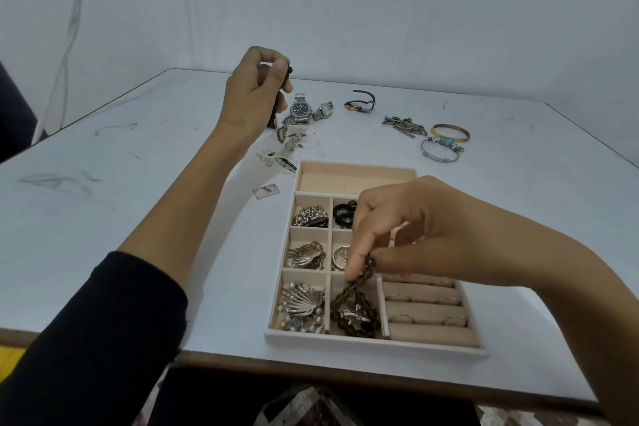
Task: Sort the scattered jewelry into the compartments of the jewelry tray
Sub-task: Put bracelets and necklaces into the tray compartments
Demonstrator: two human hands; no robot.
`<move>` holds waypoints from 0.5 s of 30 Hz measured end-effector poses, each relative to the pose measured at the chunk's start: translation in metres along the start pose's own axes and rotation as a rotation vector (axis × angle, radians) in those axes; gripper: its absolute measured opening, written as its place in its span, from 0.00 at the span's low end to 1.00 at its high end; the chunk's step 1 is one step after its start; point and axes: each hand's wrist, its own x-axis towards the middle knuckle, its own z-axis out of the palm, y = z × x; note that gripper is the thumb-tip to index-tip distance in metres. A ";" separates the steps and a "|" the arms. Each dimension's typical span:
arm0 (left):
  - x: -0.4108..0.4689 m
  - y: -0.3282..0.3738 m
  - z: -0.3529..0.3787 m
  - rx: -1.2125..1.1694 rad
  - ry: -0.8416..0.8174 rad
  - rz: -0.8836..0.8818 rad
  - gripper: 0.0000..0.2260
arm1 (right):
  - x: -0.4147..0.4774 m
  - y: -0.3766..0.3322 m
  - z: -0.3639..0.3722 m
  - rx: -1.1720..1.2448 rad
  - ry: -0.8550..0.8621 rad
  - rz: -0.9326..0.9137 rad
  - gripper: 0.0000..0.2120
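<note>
A beige jewelry tray with several compartments lies near the table's front edge. My right hand pinches a string of brown beads that hangs down into the front middle compartment, where most of it lies coiled. My left hand is raised over the far left of the table and grips a dark beaded strand that dangles below the fist. Brooches, chains and rings fill the left and middle compartments. The long back compartment holds nothing.
Loose on the table behind the tray: two silver watches, a dark strap watch, a metal link chain, a gold bangle, a silver charm bracelet, small pieces at the tray's back left. Ring rolls fill the tray's right.
</note>
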 end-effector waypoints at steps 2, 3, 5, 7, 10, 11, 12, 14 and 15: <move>0.000 0.000 0.000 0.006 -0.005 -0.002 0.06 | -0.002 -0.004 0.001 -0.037 -0.008 0.023 0.15; 0.000 0.000 0.000 0.009 -0.007 -0.004 0.06 | -0.004 -0.006 0.001 -0.051 -0.016 0.031 0.16; -0.001 0.000 0.000 0.011 -0.014 -0.004 0.06 | -0.006 -0.009 0.002 -0.072 -0.035 0.041 0.16; -0.001 0.000 0.000 0.011 -0.025 0.000 0.06 | -0.008 -0.012 0.003 -0.067 -0.052 0.053 0.15; -0.002 0.001 0.000 0.006 -0.036 0.000 0.06 | -0.010 -0.012 0.004 -0.057 -0.024 0.039 0.10; -0.002 0.001 0.000 0.003 -0.037 0.000 0.06 | -0.009 -0.011 0.004 -0.067 -0.006 0.038 0.08; -0.003 0.001 0.000 0.001 -0.038 -0.001 0.06 | -0.009 -0.010 0.005 -0.081 0.010 0.038 0.07; -0.003 0.001 0.000 0.000 -0.038 -0.003 0.06 | -0.008 -0.009 0.006 -0.091 0.041 0.032 0.07; -0.003 0.001 0.000 0.000 -0.039 -0.004 0.06 | -0.008 -0.009 0.007 -0.083 0.058 0.025 0.08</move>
